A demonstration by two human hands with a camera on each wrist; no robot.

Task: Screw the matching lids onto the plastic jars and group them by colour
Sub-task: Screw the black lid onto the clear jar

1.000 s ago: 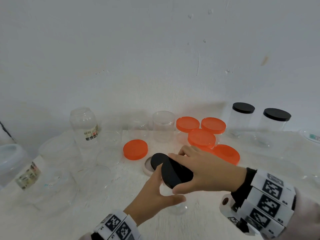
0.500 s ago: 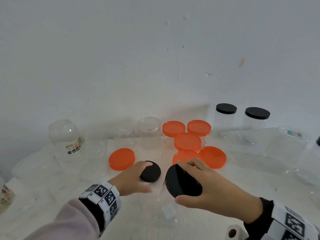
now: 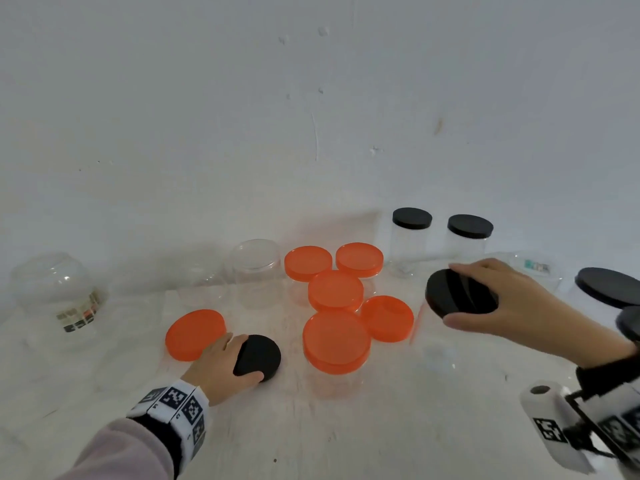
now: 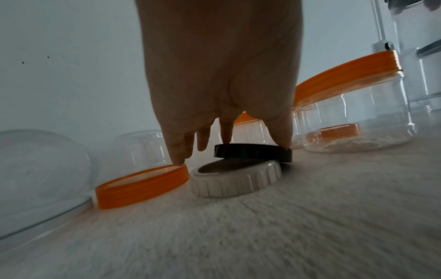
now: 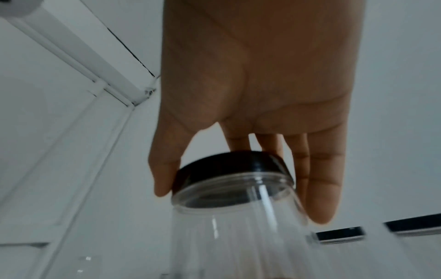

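My left hand pinches a small black lid at the table's front centre. In the left wrist view the black lid hangs tilted just above a white ribbed lid, with my left hand's fingertips at its rim. My right hand grips the big black lid of a clear jar and holds it above the table at the right. From the right wrist, my right hand has thumb and fingers round that lid, and the jar hangs below.
Several orange-lidded jars cluster mid-table. An orange lid lies just left of my left hand. Two black-lidded jars stand at the back right, more black lids at the far right. Open clear jars and a labelled jar stand left.
My right hand has carried the black-lidded jar from the front centre to the right. My left hand let go of that jar and took hold of the small black lid.
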